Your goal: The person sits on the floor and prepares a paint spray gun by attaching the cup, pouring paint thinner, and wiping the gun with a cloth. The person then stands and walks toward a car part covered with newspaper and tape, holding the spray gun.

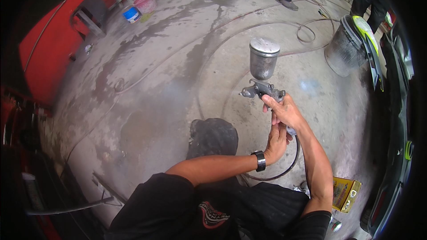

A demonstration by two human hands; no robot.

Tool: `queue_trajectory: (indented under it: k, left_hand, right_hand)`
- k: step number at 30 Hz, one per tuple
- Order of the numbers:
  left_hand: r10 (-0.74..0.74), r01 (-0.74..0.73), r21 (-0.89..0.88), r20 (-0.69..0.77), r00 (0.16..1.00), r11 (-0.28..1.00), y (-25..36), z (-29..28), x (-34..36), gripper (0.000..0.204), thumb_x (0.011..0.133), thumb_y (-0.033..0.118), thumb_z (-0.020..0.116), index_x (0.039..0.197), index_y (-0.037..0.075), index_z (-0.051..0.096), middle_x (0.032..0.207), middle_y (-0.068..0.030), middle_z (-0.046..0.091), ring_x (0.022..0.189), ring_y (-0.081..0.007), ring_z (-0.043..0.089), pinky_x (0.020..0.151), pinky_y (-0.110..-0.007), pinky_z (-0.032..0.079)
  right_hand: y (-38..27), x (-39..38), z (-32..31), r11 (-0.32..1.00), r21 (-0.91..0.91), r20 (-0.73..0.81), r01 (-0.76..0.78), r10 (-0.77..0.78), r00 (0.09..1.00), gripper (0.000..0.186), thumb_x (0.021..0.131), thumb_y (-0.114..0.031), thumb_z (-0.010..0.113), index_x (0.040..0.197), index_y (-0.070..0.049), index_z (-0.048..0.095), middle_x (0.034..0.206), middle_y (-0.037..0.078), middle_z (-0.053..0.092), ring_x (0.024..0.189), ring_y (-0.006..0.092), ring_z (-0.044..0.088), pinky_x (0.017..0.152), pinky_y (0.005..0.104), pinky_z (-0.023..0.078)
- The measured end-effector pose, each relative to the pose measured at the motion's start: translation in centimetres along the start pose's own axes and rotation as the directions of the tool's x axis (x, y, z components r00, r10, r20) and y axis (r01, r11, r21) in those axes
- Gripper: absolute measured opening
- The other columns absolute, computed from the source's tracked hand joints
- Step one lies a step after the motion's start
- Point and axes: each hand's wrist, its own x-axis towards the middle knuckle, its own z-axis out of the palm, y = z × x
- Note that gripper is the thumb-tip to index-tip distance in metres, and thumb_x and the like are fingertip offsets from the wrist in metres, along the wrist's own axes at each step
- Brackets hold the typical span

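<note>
Nearest of all came the black shirt (195,213), filling the bottom of the view, and out beyond it, up in front over the concrete floor (173,84), there was the spray gun (251,90)! Its metal cup (264,64) sat above the body, lid uppermost, nozzle pointing left. The right hand (289,112) had it, fingers curled round the handle, thumb up against the back of the body. Below, the left hand (276,146) (the one with the wristwatch (259,161)) pressed close to the handle's lower end, beside the hose (296,155); whether it pinched the fitting or merely steadied it, I couldn't tell, its fingers being partly hidden.

And the danger? A tipping wrist, I reckoned, might have spilled whatever the cup held, if its lid was loose. The hose curved down close to the body, so a snag or a step on it could have tugged the gun off line. A squeeze on the trigger, with fingers that near, risked a stray burst of spray, possibly towards the red bodywork (49,49) away to the left.
</note>
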Motion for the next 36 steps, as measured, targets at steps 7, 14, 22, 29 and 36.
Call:
queue_trajectory:
  k: [7, 14, 22, 29, 36]
  left_hand:
    - [-0.038, 0.038, -0.01, -0.023, 0.999, 0.999, -1.1, -0.7, 0.2, 0.031, 0.111, 0.033, 0.033, 0.124, 0.006, 0.042, 0.091, -0.0039, 0.057, 0.074, -0.0102, 0.059, 0.062, -0.027, 0.05]
    - [-0.005, 0.007, 0.036, -0.06, 0.998, 0.999, -0.5, -0.1, -0.4, 0.035, 0.111, 0.035, 0.031, 0.128, 0.005, 0.038, 0.09, -0.006, 0.056, 0.07, -0.012, 0.059, 0.059, -0.028, 0.05]
    - [-0.015, 0.016, 0.016, -0.089, 0.996, 1.0, -1.2, -1.2, 0.7, 0.028, 0.111, 0.029, 0.03, 0.126, 0.006, 0.038, 0.091, -0.0048, 0.056, 0.07, -0.0094, 0.056, 0.06, -0.026, 0.049]
    - [0.072, -0.071, 0.014, -0.09, 0.993, 0.997, -2.6, -0.9, 0.5, 0.023, 0.111, 0.027, 0.031, 0.117, 0.006, 0.041, 0.09, -0.0059, 0.056, 0.074, -0.012, 0.059, 0.062, -0.028, 0.052]
    - [0.042, -0.048, -0.069, -0.084, 0.996, 0.996, -2.9, -1.8, 0.4, 0.026, 0.11, 0.031, 0.036, 0.116, 0.007, 0.043, 0.092, -0.0054, 0.057, 0.074, -0.0129, 0.059, 0.063, -0.029, 0.052]
  right_hand:
    - [0.3, 0.3, 0.9, 0.998, -0.057, 0.062, -0.017, 0.021, 0.998, 0.055, 0.093, -0.052, 0.065, 0.078, 0.001, 0.065, 0.057, 0.006, 0.057, 0.043, 0.0154, 0.055, 0.041, 0.0308, 0.044]
    - [-0.1, -0.2, 1.6, 0.997, -0.07, 0.014, -0.017, 0.018, 1.0, 0.053, 0.095, -0.051, 0.065, 0.078, 0.0, 0.065, 0.055, 0.005, 0.058, 0.043, 0.0129, 0.058, 0.038, 0.0267, 0.045]
    - [0.7, 0.9, 2.6, 0.998, -0.068, -0.12, 0.016, -0.024, 0.992, 0.048, 0.096, -0.045, 0.066, 0.088, 0.002, 0.067, 0.053, 0.004, 0.056, 0.043, 0.0126, 0.055, 0.042, 0.0296, 0.045]
    - [2.1, 0.2, 1.3, 0.997, -0.04, -0.102, 0.068, -0.072, 0.992, 0.054, 0.095, -0.048, 0.067, 0.105, 0.006, 0.065, 0.058, 0.002, 0.052, 0.048, 0.0131, 0.058, 0.046, 0.0331, 0.048]
    - [2.0, -0.6, 1.2, 0.996, 0.02, -0.094, 0.086, -0.084, 0.992, 0.055, 0.098, -0.05, 0.061, 0.096, 0.004, 0.064, 0.057, 0.002, 0.051, 0.048, 0.0148, 0.059, 0.044, 0.0319, 0.046]
